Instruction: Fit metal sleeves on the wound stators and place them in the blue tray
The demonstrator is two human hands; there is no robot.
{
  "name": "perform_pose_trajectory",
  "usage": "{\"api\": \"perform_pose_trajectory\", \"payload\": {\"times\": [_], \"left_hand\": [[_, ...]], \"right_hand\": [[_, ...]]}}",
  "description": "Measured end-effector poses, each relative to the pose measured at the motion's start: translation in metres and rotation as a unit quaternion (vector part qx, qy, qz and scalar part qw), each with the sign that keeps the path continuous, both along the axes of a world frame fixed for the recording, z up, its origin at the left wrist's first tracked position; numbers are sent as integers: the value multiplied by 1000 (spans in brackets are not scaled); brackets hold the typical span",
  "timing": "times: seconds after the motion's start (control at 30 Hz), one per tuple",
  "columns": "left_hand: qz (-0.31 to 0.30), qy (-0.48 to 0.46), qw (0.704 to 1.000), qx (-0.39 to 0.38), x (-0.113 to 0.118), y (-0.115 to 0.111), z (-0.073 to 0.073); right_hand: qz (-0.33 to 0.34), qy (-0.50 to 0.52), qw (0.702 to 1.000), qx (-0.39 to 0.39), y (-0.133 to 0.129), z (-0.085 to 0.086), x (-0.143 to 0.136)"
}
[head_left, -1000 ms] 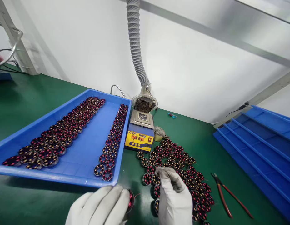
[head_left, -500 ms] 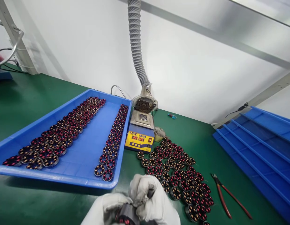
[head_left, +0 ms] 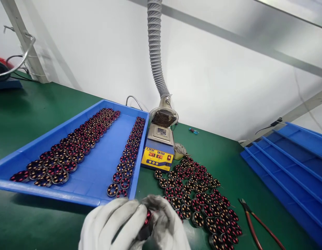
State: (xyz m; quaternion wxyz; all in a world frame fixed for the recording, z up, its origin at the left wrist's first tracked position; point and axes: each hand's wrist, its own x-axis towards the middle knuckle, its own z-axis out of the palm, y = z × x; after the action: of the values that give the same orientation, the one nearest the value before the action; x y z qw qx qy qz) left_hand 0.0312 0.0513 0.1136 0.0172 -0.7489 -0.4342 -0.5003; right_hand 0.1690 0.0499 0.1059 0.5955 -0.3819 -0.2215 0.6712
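Both my hands wear white gloves and meet at the bottom middle. My left hand (head_left: 112, 225) wraps its fingers round a motor stator (head_left: 146, 229), a dark ring with red copper windings, tilted on its side. My right hand (head_left: 168, 225) is closed at the stator's right side, its fingers curled and somewhat blurred; the fingertips against the part are partly hidden. On the green table to the right lie many loose stators (head_left: 197, 219) with red or copper-coloured coils. More stators (head_left: 60, 177) stand in rows in the blue tray (head_left: 72, 198) on the left.
Behind my hands stands a yellow-and-blue solder pot (head_left: 157, 159) with a lit display, under a grey extraction hose (head_left: 154, 38). A small tub (head_left: 179, 151) sits beside it. Red-handled cutters (head_left: 251, 218) lie at right, near stacked blue trays (head_left: 288, 166).
My left hand has come up and turned, its fingers now over the stator. The stator has tipped and risen a little; my right hand has moved to its right side. The view has shifted slightly.
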Motion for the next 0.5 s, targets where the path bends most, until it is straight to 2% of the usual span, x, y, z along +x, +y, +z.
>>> {"api": "perform_pose_trajectory", "payload": {"times": [0.1,0.23,0.4,0.43,0.5], "left_hand": [[-41,-33,998,-41,0,7,5],[-106,-54,989,-82,-8,14,12],[-253,-107,954,-122,-16,23,12],[-261,-132,946,-143,-18,24,10],[-237,-173,938,-187,-22,24,5]], "right_hand": [[52,11,998,-13,-3,-3,-17],[83,33,996,-27,-5,-3,-19],[106,52,992,-50,-5,1,-11],[119,67,989,-59,-5,3,-9],[152,104,980,-78,-6,9,-6]]}}
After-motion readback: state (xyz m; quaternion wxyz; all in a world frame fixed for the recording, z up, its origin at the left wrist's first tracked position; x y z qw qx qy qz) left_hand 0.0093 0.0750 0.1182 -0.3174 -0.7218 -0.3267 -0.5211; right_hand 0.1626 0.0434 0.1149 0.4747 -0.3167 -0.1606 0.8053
